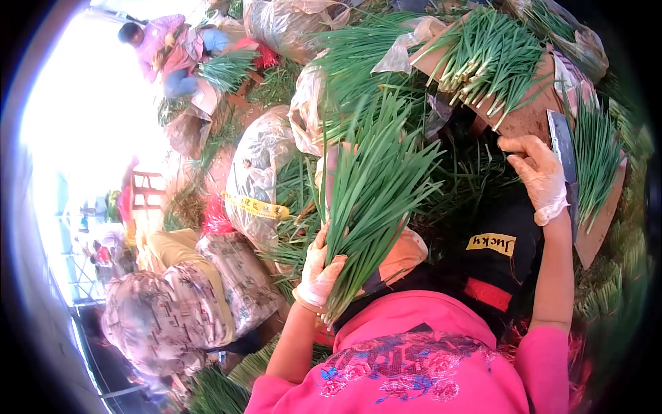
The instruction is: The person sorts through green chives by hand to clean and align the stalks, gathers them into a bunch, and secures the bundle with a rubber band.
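Note:
My left hand (pixel 319 272), in a thin clear glove, is closed round the lower part of a large bunch of garlic chives (pixel 376 186). The long green leaves fan upward and away over my lap. My right hand (pixel 536 172), also gloved, hovers by the near edge of a brown board (pixel 534 121). Its fingers are curled in, and whatever they may pinch is too small to make out. Beside that hand a broad-bladed knife (pixel 562 141) lies on the board. More cut chives (pixel 489 58) rest on the board, their pale ends towards me.
Another pile of chives (pixel 596 159) lies right of the knife. Clear plastic bags (pixel 258 172) and heaps of leaves surround me. To the left sits a person in a patterned top (pixel 169 310); farther off, a person in pink (pixel 162 45) sits near more chives (pixel 227 69).

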`<state>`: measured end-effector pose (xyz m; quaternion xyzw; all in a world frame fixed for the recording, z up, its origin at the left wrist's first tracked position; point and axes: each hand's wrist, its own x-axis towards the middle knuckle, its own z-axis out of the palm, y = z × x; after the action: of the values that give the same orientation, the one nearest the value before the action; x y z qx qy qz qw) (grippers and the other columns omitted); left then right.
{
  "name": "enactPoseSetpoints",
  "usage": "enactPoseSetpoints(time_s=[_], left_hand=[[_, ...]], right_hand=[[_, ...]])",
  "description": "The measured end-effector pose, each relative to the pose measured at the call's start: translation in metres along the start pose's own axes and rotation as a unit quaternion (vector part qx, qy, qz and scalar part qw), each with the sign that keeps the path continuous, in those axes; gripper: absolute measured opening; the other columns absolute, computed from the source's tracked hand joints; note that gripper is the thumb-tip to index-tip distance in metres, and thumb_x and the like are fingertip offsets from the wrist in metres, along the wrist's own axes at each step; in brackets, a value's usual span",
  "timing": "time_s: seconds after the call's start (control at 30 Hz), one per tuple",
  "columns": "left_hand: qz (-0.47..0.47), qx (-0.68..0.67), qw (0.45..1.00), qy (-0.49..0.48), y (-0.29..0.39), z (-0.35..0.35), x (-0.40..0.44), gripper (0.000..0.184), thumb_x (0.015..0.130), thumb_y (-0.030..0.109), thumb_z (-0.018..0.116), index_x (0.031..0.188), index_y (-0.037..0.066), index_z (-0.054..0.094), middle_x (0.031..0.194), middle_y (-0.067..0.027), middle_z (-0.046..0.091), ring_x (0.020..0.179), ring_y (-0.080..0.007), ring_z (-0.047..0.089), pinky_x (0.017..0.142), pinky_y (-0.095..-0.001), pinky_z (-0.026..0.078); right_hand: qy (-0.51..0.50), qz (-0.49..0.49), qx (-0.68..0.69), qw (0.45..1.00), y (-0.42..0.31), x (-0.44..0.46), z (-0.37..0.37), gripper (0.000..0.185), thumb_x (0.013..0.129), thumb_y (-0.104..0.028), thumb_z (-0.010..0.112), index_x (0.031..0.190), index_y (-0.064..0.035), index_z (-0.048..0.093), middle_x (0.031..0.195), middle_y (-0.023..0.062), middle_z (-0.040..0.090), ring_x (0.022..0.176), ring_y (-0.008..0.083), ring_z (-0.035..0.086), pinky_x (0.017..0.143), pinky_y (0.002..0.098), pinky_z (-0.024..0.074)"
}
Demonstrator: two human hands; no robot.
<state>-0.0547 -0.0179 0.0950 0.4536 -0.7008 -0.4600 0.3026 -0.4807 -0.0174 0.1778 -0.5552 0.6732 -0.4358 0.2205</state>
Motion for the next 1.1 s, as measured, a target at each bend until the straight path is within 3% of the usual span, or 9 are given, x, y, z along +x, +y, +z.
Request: enactPoseSetpoints(time_s=[0.2,0.37,0.43,0.47,0.67,0.8,0.93,1.0,1.1], left_hand=[[-0.049,-0.116,0.992,0.013,0.008,0.004,0.001,0.042,0.08,0.013,0.06,0.119,-0.005,0.062,0.138,-0.0219,0.049,0.126,-0.0365,0.048,0.106,-0.0416,0.035],[0.005,-0.003,1.0,-0.007,-0.003,0.005,0.001,0.041,0.078,0.01,0.059,0.117,-0.004,0.062,0.138,-0.023,0.049,0.126,-0.0388,0.048,0.106,-0.042,0.036],[0.028,0.023,0.999,-0.024,-0.012,0.003,0.002,0.032,0.084,0.01,0.058,0.113,-0.003,0.064,0.136,-0.0148,0.049,0.12,-0.0287,0.05,0.101,-0.0362,0.039],[0.039,0.036,0.998,-0.03,-0.014,0.002,0.002,0.028,0.087,0.01,0.058,0.11,-0.003,0.064,0.135,-0.0107,0.049,0.117,-0.0236,0.051,0.098,-0.0333,0.041],[0.034,0.141,0.989,-0.018,-0.004,0.003,-0.002,0.042,0.078,0.01,0.067,0.119,0.004,0.062,0.147,-0.0203,0.04,0.123,-0.0385,0.046,0.104,-0.0436,0.038],[0.055,0.152,0.987,-0.014,-0.003,0.003,0.001,0.039,0.079,0.011,0.067,0.118,0.006,0.064,0.146,-0.0208,0.042,0.121,-0.0404,0.047,0.102,-0.0443,0.039],[0.059,0.177,0.982,-0.01,-0.001,0.002,0.002,0.038,0.08,0.014,0.067,0.117,0.006,0.065,0.145,-0.0213,0.042,0.119,-0.0416,0.048,0.101,-0.0451,0.039],[0.054,0.198,0.979,-0.005,0.005,0.005,0.0,0.038,0.08,0.016,0.067,0.117,0.006,0.065,0.146,-0.0215,0.042,0.118,-0.0419,0.049,0.101,-0.0456,0.039],[0.056,0.239,0.969,-0.012,0.012,0.004,0.004,0.038,0.081,0.019,0.066,0.116,0.006,0.065,0.145,-0.0219,0.041,0.118,-0.0421,0.049,0.1,-0.0463,0.04]], right_hand=[[-0.049,-0.051,0.023,0.997,0.002,0.017,0.013,0.02,0.087,-0.01,0.062,0.105,-0.0036,0.069,0.095,0.0095,0.067,0.083,0.0229,0.063,0.078,0.0327,0.0493],[-0.019,-0.253,-0.004,0.967,-0.02,0.052,0.032,0.019,0.089,-0.015,0.06,0.103,-0.004,0.069,0.086,0.0091,0.063,0.083,0.0284,0.061,0.074,0.037,0.049],[0.008,-0.34,-0.053,0.939,-0.02,0.074,0.047,0.016,0.088,-0.017,0.061,0.097,-0.0049,0.068,0.088,0.01,0.063,0.085,0.0292,0.061,0.074,0.0393,0.0492],[-0.005,-0.28,-0.042,0.959,-0.032,0.081,0.055,0.015,0.088,-0.018,0.062,0.094,-0.0056,0.068,0.089,0.01,0.064,0.087,0.0289,0.061,0.074,0.0401,0.0493],[-0.163,-0.326,-0.295,0.883,-0.051,0.122,0.111,0.03,0.073,-0.008,0.074,0.101,-0.0196,0.073,0.109,0.0026,0.067,0.105,0.0229,0.062,0.087,0.0357,0.0508],[-0.285,-0.349,-0.426,0.785,-0.071,0.114,0.123,0.023,0.081,-0.013,0.064,0.101,-0.0215,0.071,0.103,0.0037,0.066,0.099,0.0228,0.063,0.083,0.037,0.052],[-0.194,-0.298,0.112,0.928,-0.017,0.12,0.143,0.016,0.088,-0.02,0.058,0.093,-0.0091,0.068,0.093,0.0071,0.064,0.087,0.0222,0.063,0.077,0.0345,0.0521],[-0.176,-0.144,0.131,0.965,-0.031,0.128,0.133,0.02,0.09,-0.024,0.055,0.091,-0.0073,0.067,0.092,0.0069,0.063,0.086,0.0218,0.062,0.078,0.0322,0.0522],[-0.216,-0.235,-0.174,0.932,-0.035,0.131,0.143,0.015,0.085,-0.019,0.063,0.096,-0.0123,0.07,0.095,0.0075,0.066,0.092,0.0229,0.064,0.082,0.0353,0.0511]])
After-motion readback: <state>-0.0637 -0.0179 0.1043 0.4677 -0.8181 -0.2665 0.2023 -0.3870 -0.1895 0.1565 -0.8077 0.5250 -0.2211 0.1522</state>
